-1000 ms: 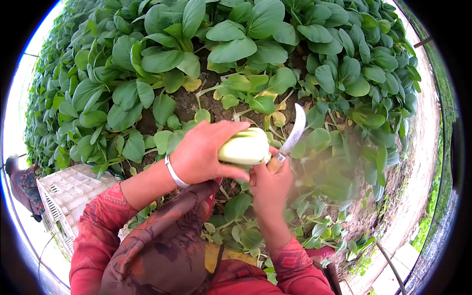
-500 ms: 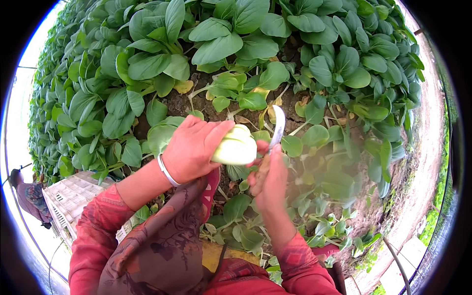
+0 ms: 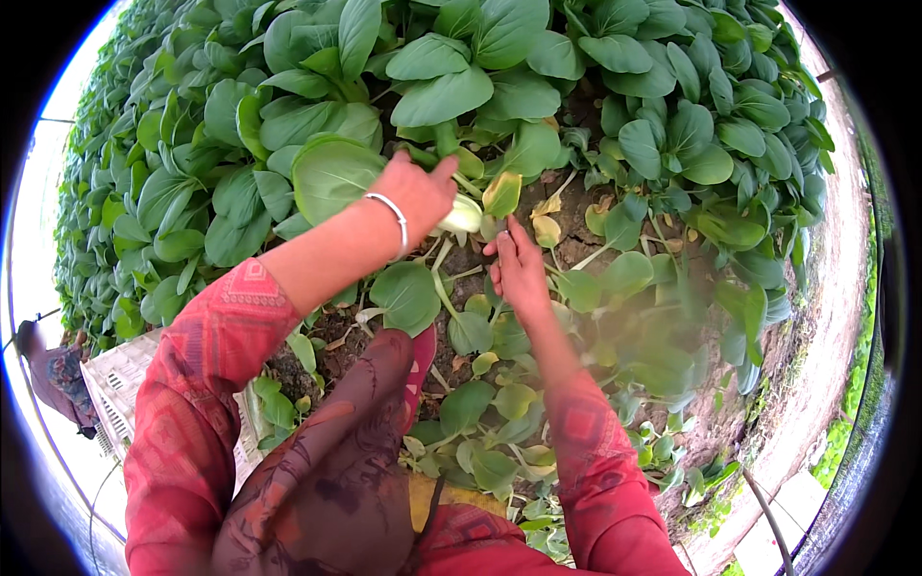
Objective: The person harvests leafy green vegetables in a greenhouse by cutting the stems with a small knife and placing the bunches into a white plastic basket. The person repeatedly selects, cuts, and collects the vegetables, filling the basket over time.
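My left hand (image 3: 423,199), with a white bangle at the wrist, is closed around a bok choy plant. Its pale, thick stem base (image 3: 463,215) points right and toward me, and a broad green leaf (image 3: 336,180) spreads on the left of the hand. My right hand (image 3: 520,270) is just right of that base, fingers curled and close to the soil. The curved knife seen in it half a second ago is hidden now, its blade out of sight. A yellowing leaf (image 3: 501,194) stands between the two hands.
Dense bok choy (image 3: 442,91) fills the far side and left. Loose cut leaves (image 3: 471,408) lie on the soil near me. A pale plastic crate (image 3: 120,374) is at lower left, beside another person (image 3: 58,379). A dirt path (image 3: 816,278) runs along the right.
My left hand has moved away from me and slightly right, from holding a pale bok choy base up to low among the plants. My right hand has followed it forward; the knife blade has gone from sight.
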